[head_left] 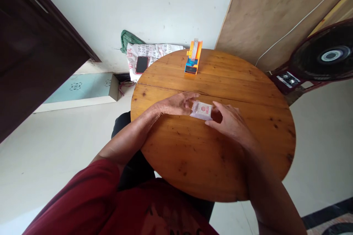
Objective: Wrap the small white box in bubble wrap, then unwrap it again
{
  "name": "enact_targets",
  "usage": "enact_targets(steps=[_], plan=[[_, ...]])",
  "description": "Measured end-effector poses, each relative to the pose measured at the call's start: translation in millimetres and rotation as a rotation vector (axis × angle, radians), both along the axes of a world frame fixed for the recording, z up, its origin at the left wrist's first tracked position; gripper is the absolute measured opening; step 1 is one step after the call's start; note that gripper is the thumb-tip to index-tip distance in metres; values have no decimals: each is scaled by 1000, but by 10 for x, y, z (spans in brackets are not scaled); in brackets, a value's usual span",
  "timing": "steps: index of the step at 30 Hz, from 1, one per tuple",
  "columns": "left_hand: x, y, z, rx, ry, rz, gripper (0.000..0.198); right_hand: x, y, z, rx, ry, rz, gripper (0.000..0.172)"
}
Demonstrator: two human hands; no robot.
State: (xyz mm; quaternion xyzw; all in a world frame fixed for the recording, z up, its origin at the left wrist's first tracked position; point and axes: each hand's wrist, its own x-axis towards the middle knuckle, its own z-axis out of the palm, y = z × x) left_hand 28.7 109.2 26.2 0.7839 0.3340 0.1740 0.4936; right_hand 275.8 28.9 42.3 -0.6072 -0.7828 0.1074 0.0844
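Note:
A small pale packet (202, 110) with a red round mark lies flat near the middle of a round wooden table (212, 161). My left hand (176, 103) rests on the table at the packet's left edge, fingers curled and pinching its side. My right hand (228, 120) comes in from the right, thumb and fingers pinched on the packet's right and near edge. Both hands hold the packet just above or on the tabletop.
An orange and blue holder (193, 60) with a white strip stands at the table's far edge. Behind the table lie a printed white sack (150, 53) with a dark phone (142, 64) on it. A fan (328, 55) stands at the right, a dark door (33, 51) at the left.

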Motion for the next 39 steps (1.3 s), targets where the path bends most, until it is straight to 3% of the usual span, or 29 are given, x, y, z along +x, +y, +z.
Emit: enact_targets(steps=[3, 8, 11, 21, 27, 35, 39], plan=[[-38, 26, 36, -11, 0, 23, 58, 52, 1, -13, 13, 28, 3, 58], [54, -29, 15, -138, -44, -59, 26, 15, 20, -59, 45, 54, 68, 26], [117, -64, -5, -191, -75, -39, 15, -17, 32, -81, 54, 89, 70, 20], [113, -54, 31, -221, -79, -42, 25, -41, 15, -43, 20, 43, 56, 27], [-57, 58, 47, -202, 8, 23, 33, 62, 4, -19, 15, 40, 28, 48], [27, 0, 61, -152, 3, -4, 24, -2, 5, -29, 20, 71, 35, 49], [124, -25, -8, -17, -20, 7, 23, -59, 4, -16, 5, 79, 51, 33]])
